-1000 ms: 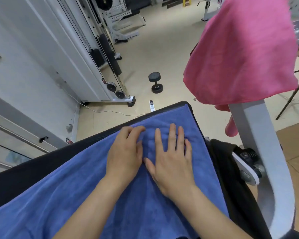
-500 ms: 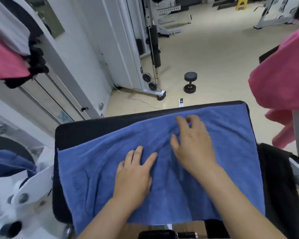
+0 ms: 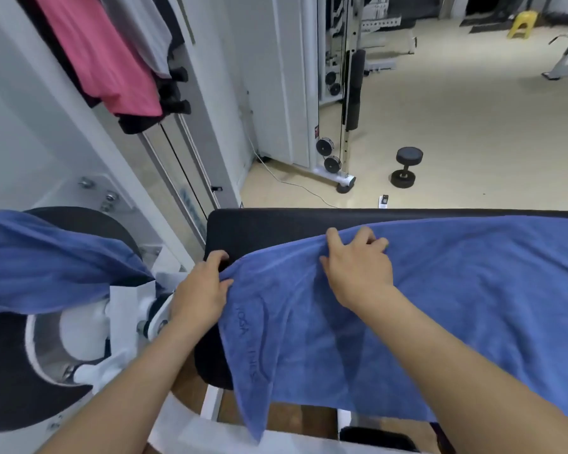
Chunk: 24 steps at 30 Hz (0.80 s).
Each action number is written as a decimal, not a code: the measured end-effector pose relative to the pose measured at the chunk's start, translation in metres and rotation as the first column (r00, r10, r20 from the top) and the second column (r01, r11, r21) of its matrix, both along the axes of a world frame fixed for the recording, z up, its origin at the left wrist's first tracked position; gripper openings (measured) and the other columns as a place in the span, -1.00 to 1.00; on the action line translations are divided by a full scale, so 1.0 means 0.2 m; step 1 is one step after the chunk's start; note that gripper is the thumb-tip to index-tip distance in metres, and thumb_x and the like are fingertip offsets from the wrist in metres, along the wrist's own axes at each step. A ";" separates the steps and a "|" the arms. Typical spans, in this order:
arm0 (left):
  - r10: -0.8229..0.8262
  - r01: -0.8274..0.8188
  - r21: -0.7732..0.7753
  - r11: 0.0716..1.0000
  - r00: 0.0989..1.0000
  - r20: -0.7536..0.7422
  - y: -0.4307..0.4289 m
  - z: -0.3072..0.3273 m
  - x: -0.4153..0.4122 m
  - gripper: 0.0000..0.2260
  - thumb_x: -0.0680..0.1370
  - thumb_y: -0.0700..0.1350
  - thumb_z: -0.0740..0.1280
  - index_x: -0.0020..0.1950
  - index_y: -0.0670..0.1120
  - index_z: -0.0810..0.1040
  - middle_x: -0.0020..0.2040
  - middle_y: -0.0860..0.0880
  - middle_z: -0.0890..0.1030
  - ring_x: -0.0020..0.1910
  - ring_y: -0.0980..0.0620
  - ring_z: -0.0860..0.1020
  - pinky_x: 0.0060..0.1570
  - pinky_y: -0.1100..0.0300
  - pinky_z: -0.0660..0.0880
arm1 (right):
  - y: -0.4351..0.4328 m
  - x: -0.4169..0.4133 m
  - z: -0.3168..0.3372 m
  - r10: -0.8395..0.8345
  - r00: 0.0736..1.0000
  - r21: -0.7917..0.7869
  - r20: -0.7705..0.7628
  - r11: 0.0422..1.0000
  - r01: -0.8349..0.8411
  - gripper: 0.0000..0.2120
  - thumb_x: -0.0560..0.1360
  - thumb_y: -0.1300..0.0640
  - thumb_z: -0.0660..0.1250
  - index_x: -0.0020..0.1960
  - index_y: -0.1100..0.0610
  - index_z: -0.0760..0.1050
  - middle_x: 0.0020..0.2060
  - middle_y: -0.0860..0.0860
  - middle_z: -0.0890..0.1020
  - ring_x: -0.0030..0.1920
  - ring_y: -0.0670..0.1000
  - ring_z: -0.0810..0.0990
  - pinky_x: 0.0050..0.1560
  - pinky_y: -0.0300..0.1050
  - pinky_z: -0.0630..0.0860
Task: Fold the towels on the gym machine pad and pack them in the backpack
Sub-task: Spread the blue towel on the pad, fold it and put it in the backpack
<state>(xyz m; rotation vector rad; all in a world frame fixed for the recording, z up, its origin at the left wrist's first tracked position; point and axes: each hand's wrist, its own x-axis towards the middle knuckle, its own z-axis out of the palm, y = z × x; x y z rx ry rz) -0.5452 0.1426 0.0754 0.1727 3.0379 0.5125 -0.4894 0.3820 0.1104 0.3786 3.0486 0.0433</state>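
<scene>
Blue towel (image 3: 440,316) spread over black pad (image 3: 276,227), left hand (image 3: 200,293) pinching its left edge, right hand (image 3: 358,267) gripping its far edge.

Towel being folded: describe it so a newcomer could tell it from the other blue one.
A black pad spans the middle of the view. The towel lies spread over it, left hand and right hand gripping its far edge. The other blue towel hangs bunched at far left; only this one shows lettering.
</scene>
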 end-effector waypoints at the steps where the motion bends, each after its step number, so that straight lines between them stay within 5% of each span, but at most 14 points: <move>1: -0.011 0.011 0.023 1.000 1.000 -0.001 0.00 0.00 -0.01 -0.85 0.54 -0.10 0.28 0.09 0.06 0.42 0.03 -0.05 0.56 0.00 -0.16 0.54 -0.07 -0.04 0.48 | 0.00 -0.01 0.01 0.037 0.999 0.067 0.008 0.997 -0.037 -0.42 0.61 -0.06 0.15 0.51 0.07 -0.01 0.22 0.32 0.31 0.14 0.29 0.40 -0.08 0.02 0.51; 3: -0.009 0.013 0.083 0.997 0.999 -0.042 -0.01 0.02 -0.04 -0.93 0.52 -0.13 0.28 -0.10 0.04 0.44 -0.09 -0.03 0.58 -0.06 -0.14 0.54 -0.14 0.02 0.43 | 0.02 -0.02 0.02 0.081 0.997 0.152 0.006 0.985 -0.081 -0.50 0.60 -0.04 0.17 0.45 0.07 0.08 0.17 0.22 0.36 -0.01 0.18 0.42 -0.19 -0.04 0.46; 5: 0.025 0.001 0.160 0.987 0.988 -0.155 -0.01 0.07 -0.10 -0.91 0.53 -0.16 0.28 -0.12 0.03 0.46 -0.09 -0.05 0.58 -0.05 -0.15 0.53 -0.10 0.01 0.43 | 0.07 -0.03 0.05 0.032 0.999 0.076 -0.044 0.997 -0.029 -0.61 0.60 -0.12 0.13 0.34 0.02 0.21 0.14 0.16 0.39 -0.04 0.17 0.41 -0.33 -0.08 0.32; 8: 0.079 -0.021 0.198 0.980 0.953 -0.292 0.02 0.20 -0.26 -0.91 0.56 -0.18 0.23 -0.01 -0.01 0.48 -0.05 -0.11 0.60 -0.05 -0.22 0.52 -0.14 0.02 0.40 | 0.16 -0.09 0.05 -0.057 0.989 -0.082 -0.138 0.996 0.046 -0.64 0.58 -0.18 0.11 0.24 0.03 0.29 0.10 0.11 0.42 0.13 0.16 0.37 -0.27 -0.05 0.33; 12: 0.038 -0.017 0.080 0.997 0.961 -0.274 0.11 0.27 -0.46 -0.80 0.59 -0.16 0.18 0.19 -0.01 0.46 0.08 -0.13 0.61 -0.03 -0.21 0.52 -0.18 0.06 0.34 | 0.22 -0.13 0.01 -0.106 0.947 -0.136 -0.303 0.988 0.067 -0.70 0.54 -0.10 0.21 0.17 0.07 0.41 0.02 0.11 0.41 0.09 0.17 0.35 -0.27 -0.04 0.36; 17: 0.056 0.029 0.221 0.975 0.928 -0.368 0.09 0.12 -0.31 -0.57 0.52 -0.29 0.24 0.37 -0.02 0.39 0.28 -0.11 0.42 0.05 -0.19 0.52 -0.12 0.00 0.45 | 0.24 -0.16 -0.02 -0.116 0.912 -0.183 -0.394 0.982 0.046 -0.75 0.52 -0.02 0.28 0.13 0.07 0.48 0.00 0.11 0.41 0.05 0.17 0.34 -0.21 -0.03 0.40; 20: -0.176 0.248 0.087 0.965 0.857 -0.485 0.11 -0.01 -0.12 -0.52 0.41 -0.35 0.36 0.31 -0.08 0.52 0.27 -0.16 0.49 0.09 -0.21 0.51 -0.05 -0.07 0.55 | 0.29 -0.17 -0.01 -0.055 0.913 -0.225 -0.405 0.973 -0.041 -0.79 0.55 0.08 0.27 0.15 0.06 0.55 0.04 0.09 0.47 0.06 0.17 0.36 -0.17 -0.05 0.36; 24: -0.252 0.233 -0.095 0.968 0.894 -0.371 0.11 -0.15 -0.02 -0.39 0.37 -0.28 0.43 0.41 -0.06 0.43 0.44 -0.23 0.38 0.30 -0.28 0.44 0.15 -0.19 0.47 | 0.45 -0.12 0.01 0.017 0.931 -0.178 -0.365 0.980 -0.087 -0.76 0.53 0.22 0.30 0.17 0.08 0.57 0.07 0.09 0.53 0.06 0.19 0.44 -0.14 -0.04 0.38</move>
